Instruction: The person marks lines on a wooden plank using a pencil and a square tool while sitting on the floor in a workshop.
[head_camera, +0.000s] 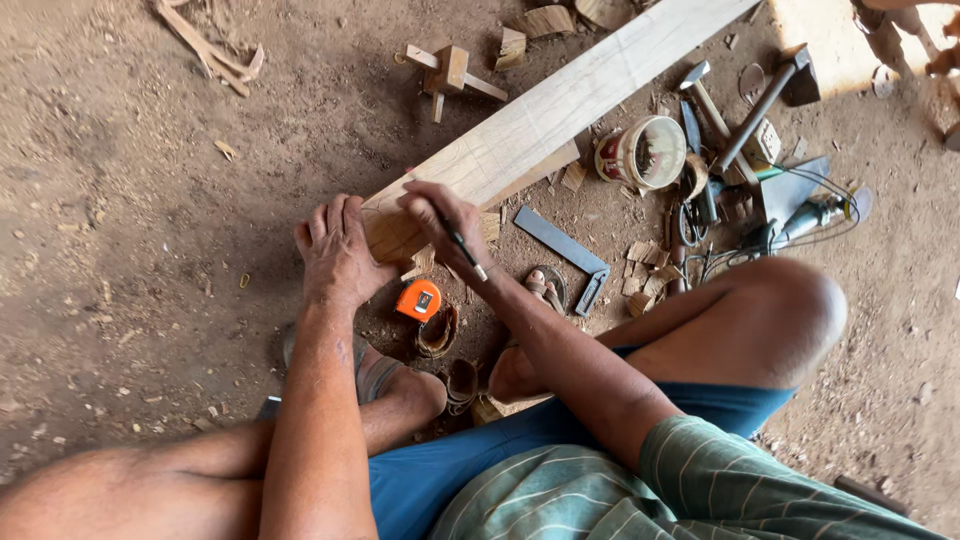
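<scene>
Plank pale, rough-sawn; left hand flat; right hand grips pencil.

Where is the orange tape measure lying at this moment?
In the head view, the orange tape measure lies on the dirt floor, just below the plank's near end, between the left hand and the right forearm.

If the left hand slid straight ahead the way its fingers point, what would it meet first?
The left hand lies flat beside the plank's near end, fingers pointing up-frame. Straight ahead looks like bare dirt floor; the wooden plank runs off to the right, probably just outside that line.
</scene>
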